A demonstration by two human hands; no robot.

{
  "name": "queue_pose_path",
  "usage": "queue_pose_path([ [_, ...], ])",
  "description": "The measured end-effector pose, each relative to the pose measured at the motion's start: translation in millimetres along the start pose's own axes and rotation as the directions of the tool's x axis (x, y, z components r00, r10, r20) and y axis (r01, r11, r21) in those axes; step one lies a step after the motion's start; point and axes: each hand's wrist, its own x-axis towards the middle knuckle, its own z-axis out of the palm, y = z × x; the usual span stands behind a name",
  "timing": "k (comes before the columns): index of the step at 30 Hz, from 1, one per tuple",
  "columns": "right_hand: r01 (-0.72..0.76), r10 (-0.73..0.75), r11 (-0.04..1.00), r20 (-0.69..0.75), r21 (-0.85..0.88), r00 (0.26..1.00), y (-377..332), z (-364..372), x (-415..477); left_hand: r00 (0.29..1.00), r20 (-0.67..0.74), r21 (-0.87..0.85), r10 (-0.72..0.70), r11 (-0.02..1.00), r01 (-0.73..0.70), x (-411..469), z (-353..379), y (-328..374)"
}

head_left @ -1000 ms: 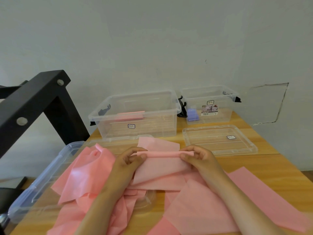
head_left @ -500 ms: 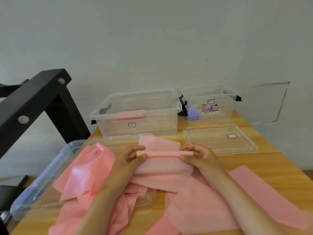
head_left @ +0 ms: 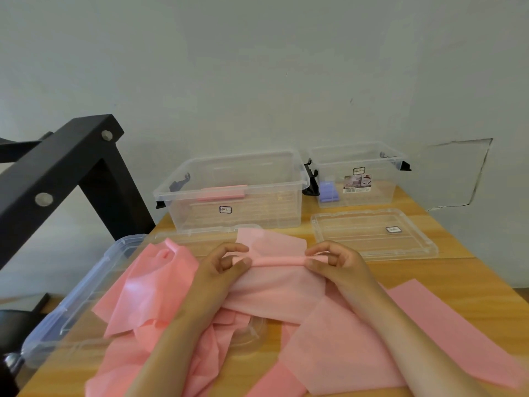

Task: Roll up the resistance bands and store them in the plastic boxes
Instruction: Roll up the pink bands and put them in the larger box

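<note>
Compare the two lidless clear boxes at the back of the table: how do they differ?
The left box is wider than the right box. The left box holds a pink roll; the right box holds purple rolls. The right box bears a large printed sticker; the left box shows only a small label. Both are clear plastic, lidless, with black latches.

No text legible. Small framed labels on large clear plastic box (head_left: 257,207), small clear plastic box (head_left: 383,190), flat clear plastic lid (head_left: 357,233): unreadable. Picture sticker with barcode (head_left: 357,183) on small box: print too small.
</note>
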Motion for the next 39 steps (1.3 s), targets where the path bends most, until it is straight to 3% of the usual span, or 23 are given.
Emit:
queue_pose_path([
  [9,0.104,-0.105,0.982,0.004,-0.158,0.994,0.2,3.1,-1.6,0.998,0.058,0.120,-0.001,0.993,-0.006,-2.7,2.6,4.2],
  [13,0.093,-0.092,0.987,0.013,-0.134,0.996,0.9,5.7,-2.9,0.997,0.075,0.159,0.019,0.987,-0.031,-3.2,3.6,6.6],
  [17,0.043,-0.044,0.997,-0.016,-0.067,0.999,-0.2,5.4,-2.8,0.999,0.048,0.134,0.009,0.991,-0.015,-2.7,1.9,5.5],
  [24,0.093,-0.096,0.993,-0.031,-0.074,0.995,-1.7,5.7,-2.9,0.993,0.116,0.145,-0.001,0.989,-0.016,-2.5,2.8,5.2],
  [28,-0.015,0.016,0.998,0.017,-0.055,1.000,-3.0,7.8,-4.7,0.998,0.052,0.065,0.021,0.998,-0.024,-2.3,1.3,7.6],
  [33,-0.048,0.047,0.997,-0.014,-0.053,0.999,-7.4,9.6,-4.3,0.999,-0.018,0.001,-0.028,1.000,0.028,-2.2,2.3,9.4],
  [39,-0.014,0.011,0.990,-0.024,-0.140,1.000,-21.1,13.4,-7.5,0.998,0.003,0.046,0.069,0.997,-0.070,-0.4,3.4,22.9],
])
